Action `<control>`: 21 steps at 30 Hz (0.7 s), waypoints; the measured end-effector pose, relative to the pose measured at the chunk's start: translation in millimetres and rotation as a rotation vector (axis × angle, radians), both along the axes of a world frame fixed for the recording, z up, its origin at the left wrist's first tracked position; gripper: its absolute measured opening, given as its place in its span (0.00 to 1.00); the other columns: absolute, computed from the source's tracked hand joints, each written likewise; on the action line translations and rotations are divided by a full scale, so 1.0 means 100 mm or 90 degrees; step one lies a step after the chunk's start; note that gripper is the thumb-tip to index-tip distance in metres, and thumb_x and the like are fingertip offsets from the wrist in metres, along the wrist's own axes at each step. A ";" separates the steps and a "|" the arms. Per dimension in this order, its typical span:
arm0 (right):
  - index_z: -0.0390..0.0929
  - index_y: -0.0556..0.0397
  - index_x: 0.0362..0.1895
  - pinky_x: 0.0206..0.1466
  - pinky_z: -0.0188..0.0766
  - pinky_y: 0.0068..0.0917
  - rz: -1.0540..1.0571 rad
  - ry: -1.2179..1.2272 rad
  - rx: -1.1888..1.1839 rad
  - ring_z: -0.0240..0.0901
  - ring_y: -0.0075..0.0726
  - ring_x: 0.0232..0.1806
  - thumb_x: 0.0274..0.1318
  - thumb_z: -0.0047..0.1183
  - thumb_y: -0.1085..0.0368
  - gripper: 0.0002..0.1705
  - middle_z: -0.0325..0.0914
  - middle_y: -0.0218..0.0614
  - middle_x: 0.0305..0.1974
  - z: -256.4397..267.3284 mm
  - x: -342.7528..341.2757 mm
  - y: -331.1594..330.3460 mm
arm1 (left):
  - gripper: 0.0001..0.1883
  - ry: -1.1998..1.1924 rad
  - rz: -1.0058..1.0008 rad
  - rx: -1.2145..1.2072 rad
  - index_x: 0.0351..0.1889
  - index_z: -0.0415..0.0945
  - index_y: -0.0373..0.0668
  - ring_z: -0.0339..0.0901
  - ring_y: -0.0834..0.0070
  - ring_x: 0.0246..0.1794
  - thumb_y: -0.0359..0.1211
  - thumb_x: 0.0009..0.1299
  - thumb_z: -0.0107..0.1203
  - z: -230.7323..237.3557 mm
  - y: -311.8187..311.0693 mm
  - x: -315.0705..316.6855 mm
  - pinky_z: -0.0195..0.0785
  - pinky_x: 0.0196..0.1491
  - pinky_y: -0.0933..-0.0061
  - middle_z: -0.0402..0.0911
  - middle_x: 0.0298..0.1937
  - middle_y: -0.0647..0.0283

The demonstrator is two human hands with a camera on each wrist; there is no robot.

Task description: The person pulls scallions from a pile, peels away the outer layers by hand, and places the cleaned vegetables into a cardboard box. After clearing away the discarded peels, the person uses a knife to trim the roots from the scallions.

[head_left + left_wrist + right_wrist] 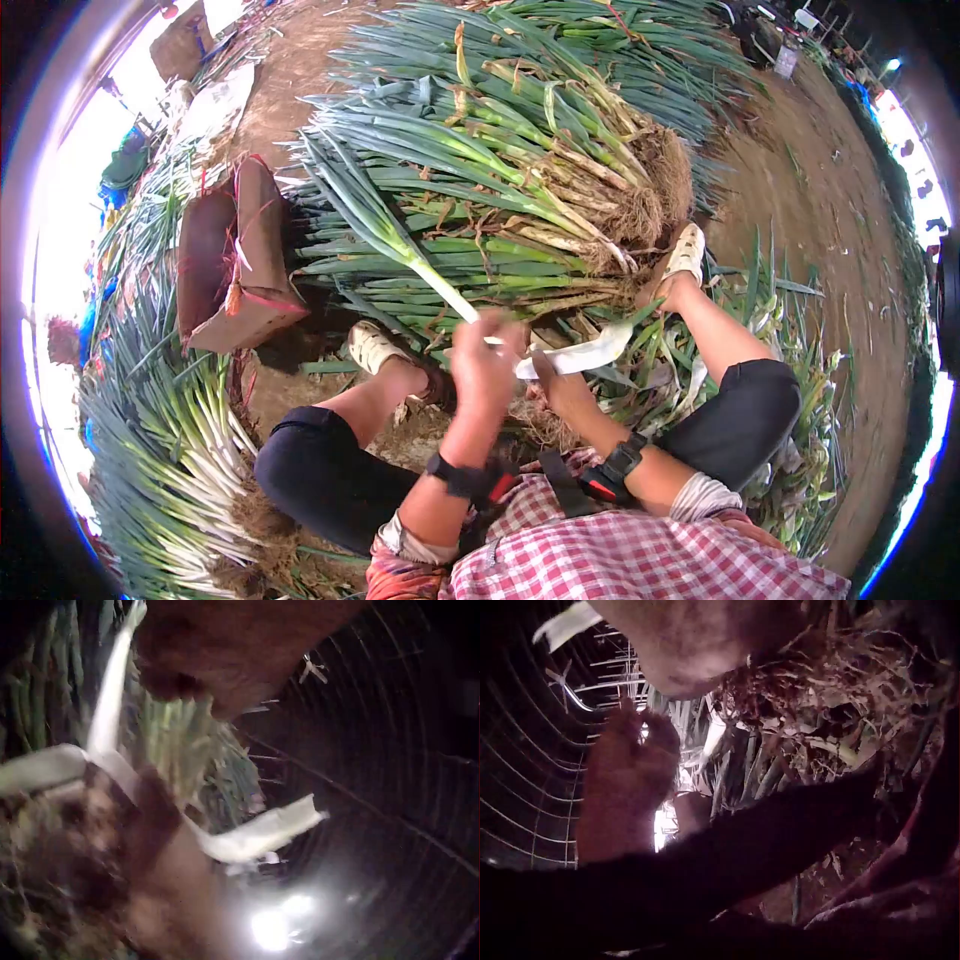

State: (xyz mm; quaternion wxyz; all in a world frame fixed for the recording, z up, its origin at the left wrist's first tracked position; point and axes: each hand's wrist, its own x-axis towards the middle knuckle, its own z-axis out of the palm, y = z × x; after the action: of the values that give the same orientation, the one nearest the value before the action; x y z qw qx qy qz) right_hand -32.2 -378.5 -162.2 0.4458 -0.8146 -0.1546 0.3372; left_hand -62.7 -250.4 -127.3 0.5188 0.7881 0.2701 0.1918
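A long green onion point(436, 282) slants from its blue-green leaf tops down to its pale stem. My left hand point(485, 362) grips this stem and looks blurred. Beside it, my right hand point(566, 392) pinches a loose white outer leaf point(598, 350) with the thumb across it. In the left wrist view, the white stem point(111, 697) meets pale strips near the right hand point(169, 874); the peeled leaf's cut end point(281, 829) sticks out beyond that hand. Tangled roots point(817, 697) show beside the right hand point(697, 645) in the right wrist view. The stem's base is mostly hidden.
A heap of unpeeled green onions point(560, 170) lies ahead, roots to the right. Whitish cleaned ones point(195, 470) are piled at the left. A cardboard box point(245, 265) stands left of the feet. Leaf scraps point(770, 440) cover the ground by the right leg.
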 end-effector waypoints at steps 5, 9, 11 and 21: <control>0.71 0.59 0.33 0.38 0.63 0.43 -0.046 -0.159 0.025 0.66 0.56 0.33 0.56 0.37 0.56 0.18 0.71 0.50 0.29 -0.11 -0.19 0.21 | 0.15 0.029 0.279 -0.756 0.29 0.65 0.40 0.62 0.75 0.15 0.42 0.64 0.50 -0.49 0.35 0.15 0.60 0.20 0.74 0.66 0.20 0.66; 0.74 0.56 0.28 0.35 0.63 0.44 -0.053 -0.443 -0.003 0.66 0.55 0.30 0.53 0.44 0.62 0.12 0.71 0.46 0.27 -0.21 -0.20 -0.02 | 0.14 -0.068 0.301 -0.643 0.23 0.62 0.44 0.61 0.77 0.14 0.40 0.65 0.49 -0.71 0.53 0.21 0.57 0.17 0.76 0.63 0.17 0.68; 0.74 0.56 0.27 0.35 0.63 0.43 0.004 -0.495 -0.059 0.66 0.53 0.31 0.53 0.44 0.62 0.12 0.71 0.46 0.27 0.17 -0.23 -0.31 | 0.14 -0.109 0.371 -0.755 0.20 0.61 0.45 0.57 0.79 0.12 0.39 0.65 0.49 -0.83 0.77 0.26 0.53 0.15 0.78 0.61 0.16 0.70; 0.68 0.61 0.41 0.18 0.65 0.22 -0.388 0.120 0.051 0.72 0.27 0.21 0.60 0.37 0.60 0.16 0.76 0.39 0.28 0.29 -0.30 -1.54 | 0.16 -0.140 0.350 -0.768 0.20 0.60 0.47 0.50 0.83 0.09 0.43 0.66 0.47 -0.86 1.19 0.24 0.45 0.11 0.81 0.55 0.13 0.73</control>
State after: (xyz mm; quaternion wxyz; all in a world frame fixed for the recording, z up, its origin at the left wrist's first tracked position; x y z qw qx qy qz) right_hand -62.2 -532.4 -132.9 0.5703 -0.7706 0.1255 0.2554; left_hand -38.5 -131.9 -213.5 0.8252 0.2388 0.4661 0.2117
